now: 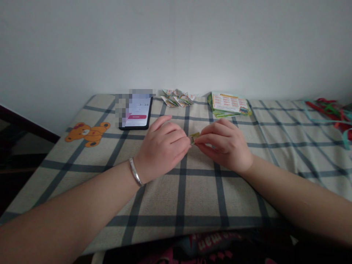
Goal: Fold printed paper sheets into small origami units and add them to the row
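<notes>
Between my two hands is a small yellowish-green piece of paper point(195, 135), mostly covered by fingertips. My left hand point(166, 146), with a silver bracelet at the wrist, is closed on its left end; its thumb side is hidden from me. From the other side my right hand point(226, 143) pinches the paper between thumb and fingers. Both hands are held just over the checked cloth, near the middle of the table. Beyond them, folded printed papers point(177, 98) lie in a small group, and a stack of printed cards point(229, 103) lies to their right.
A phone point(137, 112) with a lit screen lies beyond my left hand. Left of it is a bear figure point(88, 134) on the checked tablecloth point(154, 205). Red and green ribbon-like strips point(331, 110) lie at the far right. A white wall point(176, 47) borders the table's back edge.
</notes>
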A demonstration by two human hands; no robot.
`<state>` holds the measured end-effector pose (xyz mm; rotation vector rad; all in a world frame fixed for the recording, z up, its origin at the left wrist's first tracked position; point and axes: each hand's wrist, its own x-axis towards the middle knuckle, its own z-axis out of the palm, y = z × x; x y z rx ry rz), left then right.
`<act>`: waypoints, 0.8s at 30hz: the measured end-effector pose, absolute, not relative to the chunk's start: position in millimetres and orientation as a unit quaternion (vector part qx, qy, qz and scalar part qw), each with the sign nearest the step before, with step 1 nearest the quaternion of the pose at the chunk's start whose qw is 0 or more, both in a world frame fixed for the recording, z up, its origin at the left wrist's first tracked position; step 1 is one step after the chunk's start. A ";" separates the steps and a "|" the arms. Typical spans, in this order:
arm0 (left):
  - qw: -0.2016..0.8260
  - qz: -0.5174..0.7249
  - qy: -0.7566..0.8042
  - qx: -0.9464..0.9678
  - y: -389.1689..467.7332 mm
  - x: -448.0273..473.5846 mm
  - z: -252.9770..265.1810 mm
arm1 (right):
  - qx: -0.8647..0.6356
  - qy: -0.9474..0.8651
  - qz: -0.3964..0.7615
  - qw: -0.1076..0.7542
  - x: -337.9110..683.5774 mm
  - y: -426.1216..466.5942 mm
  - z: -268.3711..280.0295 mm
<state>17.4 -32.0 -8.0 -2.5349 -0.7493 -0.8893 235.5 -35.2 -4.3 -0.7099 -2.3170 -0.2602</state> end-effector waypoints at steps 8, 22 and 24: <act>0.167 -0.311 -0.264 -0.897 -32.7 17.0 -7.2 | -0.281 -0.901 -0.077 0.322 234.3 -35.6 -5.0; 0.091 -0.339 -0.275 -0.895 -32.6 21.6 -5.4 | -0.300 -0.884 -0.072 0.351 228.1 -36.0 -7.8; 0.090 -0.344 -0.270 -0.895 -32.4 21.7 -5.9 | -0.307 -0.882 -0.057 0.353 226.8 -36.5 -8.1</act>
